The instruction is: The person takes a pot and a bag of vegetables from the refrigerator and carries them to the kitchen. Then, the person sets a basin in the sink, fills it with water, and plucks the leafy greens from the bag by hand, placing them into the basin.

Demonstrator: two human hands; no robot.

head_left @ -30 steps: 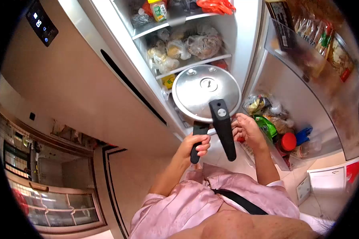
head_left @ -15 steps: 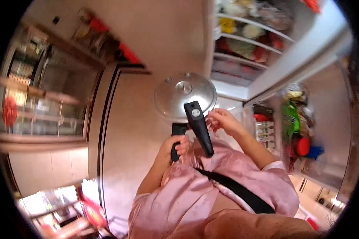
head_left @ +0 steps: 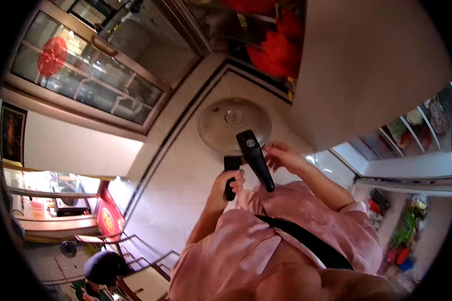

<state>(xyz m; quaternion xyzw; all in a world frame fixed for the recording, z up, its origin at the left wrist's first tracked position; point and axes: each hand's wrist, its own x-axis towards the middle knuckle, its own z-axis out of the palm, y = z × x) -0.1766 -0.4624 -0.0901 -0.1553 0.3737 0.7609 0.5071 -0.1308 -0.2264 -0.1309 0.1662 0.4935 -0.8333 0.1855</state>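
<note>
A round metal pressure cooker with its lid on [head_left: 234,123] hangs in front of my body, above the tiled floor. Its black lower handle sits in my left hand [head_left: 227,185], whose fingers wrap round it. The black lid handle [head_left: 256,161] points down towards me, turned a little away from the lower one. On the right, my right hand [head_left: 282,156] is at the cooker's rim with its fingers curled. Its fingertips are partly hidden behind the cooker, so I cannot make out what exactly they grip.
The open fridge [head_left: 404,163] stands at the right, its loaded door shelves [head_left: 407,226] low beside it. A glazed sliding door [head_left: 93,75] is at the upper left. Lower left are a red round-backed object [head_left: 109,215], a chair [head_left: 148,286] and a dark rounded shape [head_left: 105,266].
The view has swung left, away from the fridge, which has shifted to the right edge. The cooker has come along in my hands, with my left hand still on its handle.
</note>
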